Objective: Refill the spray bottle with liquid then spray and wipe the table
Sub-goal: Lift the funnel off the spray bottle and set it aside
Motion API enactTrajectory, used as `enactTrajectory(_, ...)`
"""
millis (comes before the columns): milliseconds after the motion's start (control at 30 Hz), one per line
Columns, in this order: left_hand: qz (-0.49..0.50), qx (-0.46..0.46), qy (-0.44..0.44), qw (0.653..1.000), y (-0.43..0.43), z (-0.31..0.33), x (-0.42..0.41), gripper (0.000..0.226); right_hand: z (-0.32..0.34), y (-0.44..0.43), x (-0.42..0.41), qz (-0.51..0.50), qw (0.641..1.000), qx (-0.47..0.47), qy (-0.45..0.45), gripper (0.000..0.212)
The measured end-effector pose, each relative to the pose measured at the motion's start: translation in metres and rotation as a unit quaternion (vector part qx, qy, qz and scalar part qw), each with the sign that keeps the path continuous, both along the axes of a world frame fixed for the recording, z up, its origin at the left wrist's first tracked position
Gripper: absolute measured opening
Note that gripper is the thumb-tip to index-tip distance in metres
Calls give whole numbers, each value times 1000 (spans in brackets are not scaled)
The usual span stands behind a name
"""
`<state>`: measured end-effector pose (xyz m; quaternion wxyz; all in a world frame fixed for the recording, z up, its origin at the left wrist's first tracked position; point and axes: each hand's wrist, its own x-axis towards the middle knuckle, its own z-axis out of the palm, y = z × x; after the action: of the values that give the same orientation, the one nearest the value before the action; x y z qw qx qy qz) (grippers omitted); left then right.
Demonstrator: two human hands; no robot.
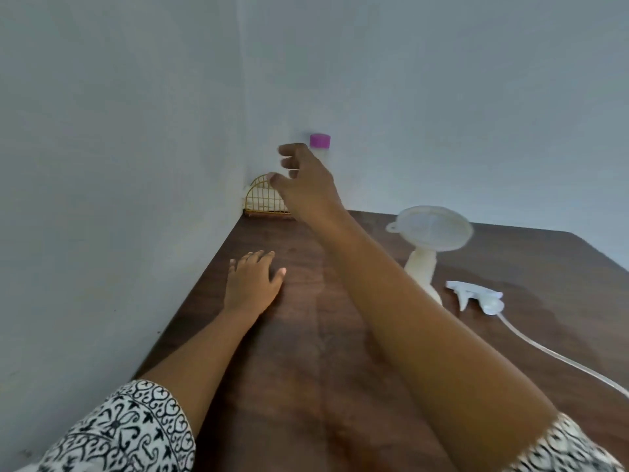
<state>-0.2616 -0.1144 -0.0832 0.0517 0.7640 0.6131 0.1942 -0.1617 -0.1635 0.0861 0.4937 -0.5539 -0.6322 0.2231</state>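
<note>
Reaching with spread, empty fingers, the right hand (306,185) nears one purple-capped bottle (320,148) just behind it. One spray bottle (422,267), funnel (430,229) on top, stands right; left hand (252,284) lies flat. No readable labels.

the table (299,369) lies bare mid-left; funnel-topped bottle (423,267) and sprayer head (476,296), seemingly apart, crowd the right.
</note>
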Motion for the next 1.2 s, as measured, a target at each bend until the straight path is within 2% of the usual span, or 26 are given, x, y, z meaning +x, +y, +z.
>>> enactTrajectory(67, -40, 23, -46, 998, -11, 4, 5, 52, 23, -42, 16, 57, 997, -1, -58, 47)
enactTrajectory(167, -121, 31, -174, 977, -39, 19, 25, 48, 54, -88, 50, 108, 977, 0, -182, 36)
enactTrajectory(267, -209, -25, -267, 940, -70, 39, 54, 52, 72, -100, 89, 145, 910, -42, -386, 30)
enactTrajectory(333, -246, -84, -302, 917, -87, 48, 75, 64, 76, -93, 113, 162, 863, -100, -467, 31)
enactTrajectory(467, -225, -163, -341, 898, -106, 56, 117, 93, 74, -75, 139, 215, 808, -214, -505, 34)
enactTrajectory(533, -204, -171, -356, 896, -110, 56, 132, 93, 72, -68, 144, 223, 797, -233, -511, 34)
enactTrajectory(567, -201, -170, -360, 895, -111, 54, 139, 86, 71, -65, 146, 223, 797, -234, -510, 33)
enactTrajectory(667, -191, -151, -365, 899, -113, 48, 150, 57, 70, -53, 152, 218, 817, -219, -487, 28)
enactTrajectory(767, -183, -141, -366, 902, -112, 44, 152, 51, 71, -44, 162, 185, 855, -225, -430, 24)
enactTrajectory(1000, -202, -137, -346, 906, -109, 41, 150, 49, 53, -37, 200, 91, 937, -294, -166, 13)
enactTrajectory(1100, -209, -141, -330, 910, -106, 41, 148, 48, 39, -48, 214, 45, 945, -323, -29, 16)
enactTrajectory(1200, -221, -139, -330, 907, -105, 42, 147, 45, 27, -65, 222, 56, 938, -321, 115, 17)
